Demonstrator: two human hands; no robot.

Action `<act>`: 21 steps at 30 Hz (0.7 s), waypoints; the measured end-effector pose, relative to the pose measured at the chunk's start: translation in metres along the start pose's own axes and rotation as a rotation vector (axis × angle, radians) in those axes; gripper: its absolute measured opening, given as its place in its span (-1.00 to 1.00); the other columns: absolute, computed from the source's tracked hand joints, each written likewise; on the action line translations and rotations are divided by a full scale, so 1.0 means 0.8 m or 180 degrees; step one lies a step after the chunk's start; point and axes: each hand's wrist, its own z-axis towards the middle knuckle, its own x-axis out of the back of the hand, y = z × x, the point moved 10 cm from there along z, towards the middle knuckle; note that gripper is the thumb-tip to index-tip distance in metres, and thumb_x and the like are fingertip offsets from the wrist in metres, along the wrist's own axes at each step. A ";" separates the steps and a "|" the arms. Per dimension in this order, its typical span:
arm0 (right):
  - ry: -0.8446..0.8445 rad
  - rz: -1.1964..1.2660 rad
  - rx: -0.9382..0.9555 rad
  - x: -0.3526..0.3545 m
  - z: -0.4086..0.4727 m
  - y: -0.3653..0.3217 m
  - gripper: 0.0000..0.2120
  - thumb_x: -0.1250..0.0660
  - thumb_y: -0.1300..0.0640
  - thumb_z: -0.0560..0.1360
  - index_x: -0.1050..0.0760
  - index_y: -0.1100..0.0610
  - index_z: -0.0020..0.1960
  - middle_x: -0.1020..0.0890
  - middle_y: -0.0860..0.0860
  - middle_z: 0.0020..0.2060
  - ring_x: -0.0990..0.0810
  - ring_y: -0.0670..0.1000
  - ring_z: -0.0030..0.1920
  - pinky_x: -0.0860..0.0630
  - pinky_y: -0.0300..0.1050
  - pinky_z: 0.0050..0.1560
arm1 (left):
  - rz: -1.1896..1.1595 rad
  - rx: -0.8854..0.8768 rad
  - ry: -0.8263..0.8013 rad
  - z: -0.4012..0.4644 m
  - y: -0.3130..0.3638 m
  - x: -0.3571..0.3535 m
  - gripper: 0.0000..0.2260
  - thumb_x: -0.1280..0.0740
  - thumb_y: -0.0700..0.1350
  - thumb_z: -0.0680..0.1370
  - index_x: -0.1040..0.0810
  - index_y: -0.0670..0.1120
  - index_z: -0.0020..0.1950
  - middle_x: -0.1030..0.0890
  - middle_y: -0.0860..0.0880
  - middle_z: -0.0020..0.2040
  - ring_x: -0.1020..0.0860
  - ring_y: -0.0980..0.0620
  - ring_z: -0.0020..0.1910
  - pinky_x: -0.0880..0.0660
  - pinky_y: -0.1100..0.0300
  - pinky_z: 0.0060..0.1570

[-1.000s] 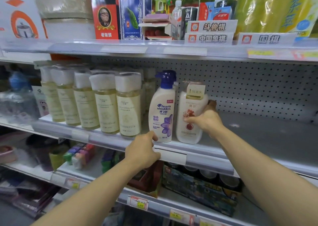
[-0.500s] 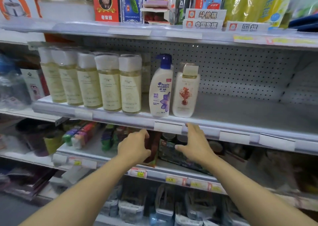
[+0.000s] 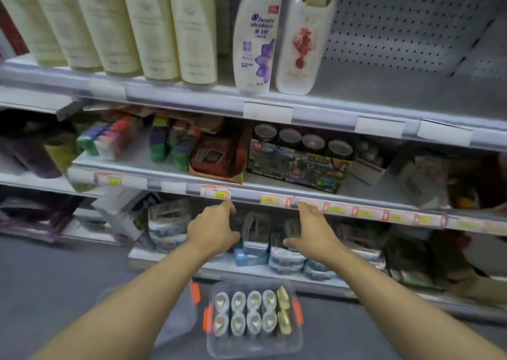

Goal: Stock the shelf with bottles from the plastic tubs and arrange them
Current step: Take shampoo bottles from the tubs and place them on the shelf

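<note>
A clear plastic tub point(image 3: 297, 340) with orange latches sits on the floor below my arms, holding several upright bottles point(image 3: 253, 314) seen from above. On the grey shelf point(image 3: 384, 96) stand several pale yellow bottles point(image 3: 192, 30), a white Head & Shoulders pump bottle point(image 3: 255, 38) and a white bottle with a red flower print point(image 3: 300, 41). My left hand point(image 3: 212, 229) and my right hand point(image 3: 312, 233) hang empty with fingers spread, in front of the lower shelves and above the tub.
A second, empty-looking clear tub point(image 3: 178, 315) lies left of the first. Lower shelves carry coloured packs point(image 3: 115, 137), a red box point(image 3: 216, 156), a boxed set of cans point(image 3: 299, 153) and stacked containers point(image 3: 285, 258). Grey floor lies at the left.
My right hand let go of the flower-print bottle on the shelf. Both hands dropped from shelf level toward the floor, and my view tilted down until the tub came into sight.
</note>
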 end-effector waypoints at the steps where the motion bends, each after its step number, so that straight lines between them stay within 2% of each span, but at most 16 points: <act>1: -0.0052 0.0012 -0.0056 -0.014 -0.001 0.010 -0.16 -0.48 0.01 0.40 -0.08 0.13 0.50 -0.26 0.09 0.42 -0.25 0.13 0.41 -0.33 -0.01 0.34 | 0.0006 0.0015 -0.0064 0.000 -0.004 -0.017 -0.59 -0.43 -0.03 0.42 -0.43 0.03 0.23 -0.58 -0.01 0.14 -0.54 -0.08 0.13 -0.51 0.07 -0.01; 5: -0.0234 -0.0007 -0.0207 -0.069 -0.003 0.053 -0.17 -0.49 0.04 0.38 -0.11 0.14 0.49 -0.27 0.12 0.42 -0.28 0.15 0.39 -0.34 -0.05 0.33 | 0.0023 0.0086 -0.0322 -0.001 -0.021 -0.088 -0.59 -0.41 -0.04 0.44 -0.42 0.01 0.25 -0.58 -0.02 0.17 -0.53 -0.09 0.16 -0.48 0.08 0.00; 8: -0.0401 -0.0034 -0.0259 -0.109 -0.003 0.087 -0.22 -0.49 0.05 0.38 -0.16 0.15 0.45 -0.30 0.14 0.40 -0.29 0.17 0.38 -0.36 0.00 0.30 | 0.0033 0.0172 -0.0573 -0.003 -0.034 -0.146 -0.55 -0.43 -0.05 0.44 -0.41 0.01 0.29 -0.57 -0.03 0.19 -0.53 -0.09 0.17 -0.48 0.08 0.02; 14: -0.0802 -0.0030 -0.0434 -0.194 0.008 0.159 -0.21 -0.47 0.08 0.41 -0.11 0.15 0.48 -0.26 0.13 0.42 -0.25 0.17 0.41 -0.35 0.00 0.30 | -0.0007 0.0437 -0.0940 -0.006 -0.059 -0.260 -0.58 -0.39 -0.04 0.44 -0.42 0.02 0.27 -0.58 -0.01 0.17 -0.51 -0.06 0.19 -0.49 0.08 0.07; 18: -0.1026 0.0129 -0.0515 -0.253 0.020 0.209 -0.29 -0.48 0.13 0.39 -0.20 0.16 0.42 -0.31 0.13 0.37 -0.28 0.13 0.37 -0.34 -0.09 0.26 | -0.0034 0.0678 -0.1153 -0.009 -0.073 -0.341 -0.56 -0.41 -0.04 0.42 -0.40 0.03 0.28 -0.55 0.00 0.18 -0.52 -0.06 0.19 -0.51 0.04 0.09; 21: -0.1150 0.0153 -0.0515 -0.298 0.027 0.246 -0.26 -0.47 0.10 0.40 -0.16 0.15 0.45 -0.31 0.12 0.37 -0.29 0.13 0.37 -0.34 -0.08 0.26 | -0.0117 0.0846 -0.1222 -0.010 -0.083 -0.400 -0.57 -0.42 -0.03 0.43 -0.41 0.03 0.27 -0.56 -0.02 0.17 -0.54 -0.07 0.17 -0.52 0.03 0.08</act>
